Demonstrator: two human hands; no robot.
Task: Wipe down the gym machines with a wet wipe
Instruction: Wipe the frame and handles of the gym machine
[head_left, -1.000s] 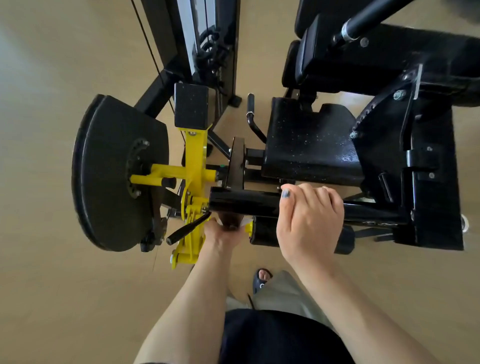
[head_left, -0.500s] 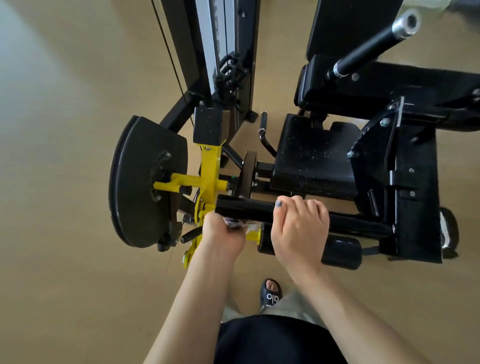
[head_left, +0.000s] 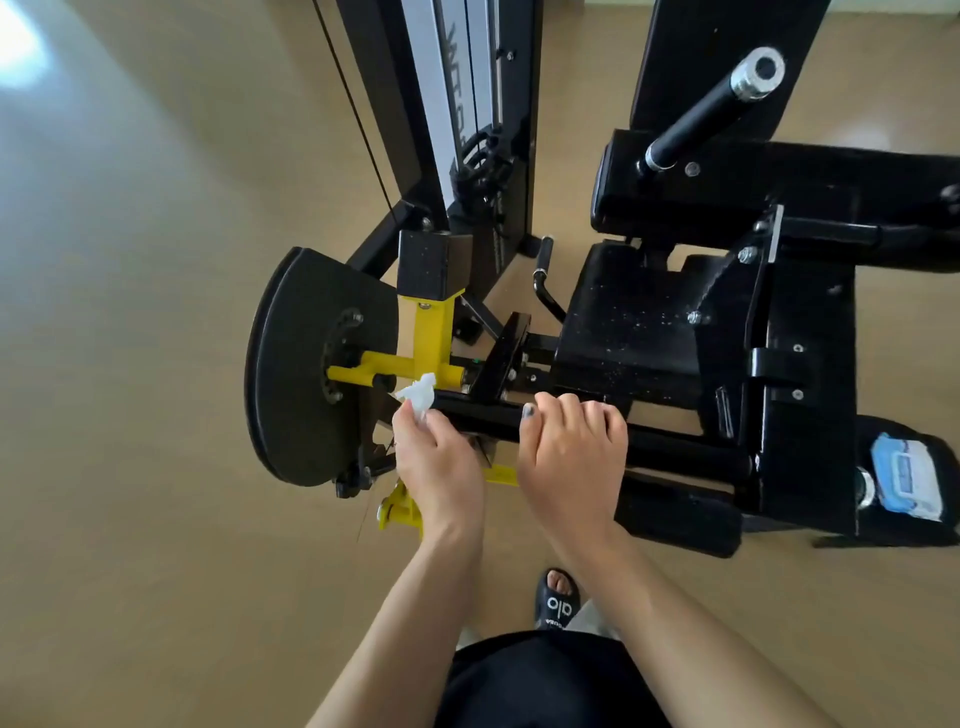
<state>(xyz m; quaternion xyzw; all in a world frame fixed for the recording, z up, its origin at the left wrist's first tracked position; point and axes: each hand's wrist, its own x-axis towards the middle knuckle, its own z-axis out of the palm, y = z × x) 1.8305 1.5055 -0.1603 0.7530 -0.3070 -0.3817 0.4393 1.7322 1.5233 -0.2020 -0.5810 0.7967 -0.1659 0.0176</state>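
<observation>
Left hand (head_left: 439, 467) has come out from under the bar (head_left: 483, 415) since a second ago; wipe (head_left: 420, 397) now visible, crumpled, pinched in its fingers at the bar's left end, just beside the yellow bracket (head_left: 426, 358). Right hand (head_left: 571, 457) hasn't shifted along the bar: fingers curled over the top, gripping it, apparently to steady it.

Progress, my read: mid-wipe on this one machine, working the bar's left end. Can't tell from surfaces what's already clean. Seat (head_left: 623, 322) shows white specks, so likely not done. Disc (head_left: 296, 364) at left, handle (head_left: 711, 109) far right and roller (head_left: 675, 512) near right show no sign either way. Wipe pack (head_left: 906, 475) sits on the machine's right edge, well apart from both hands. Most of the job probably still ahead.
</observation>
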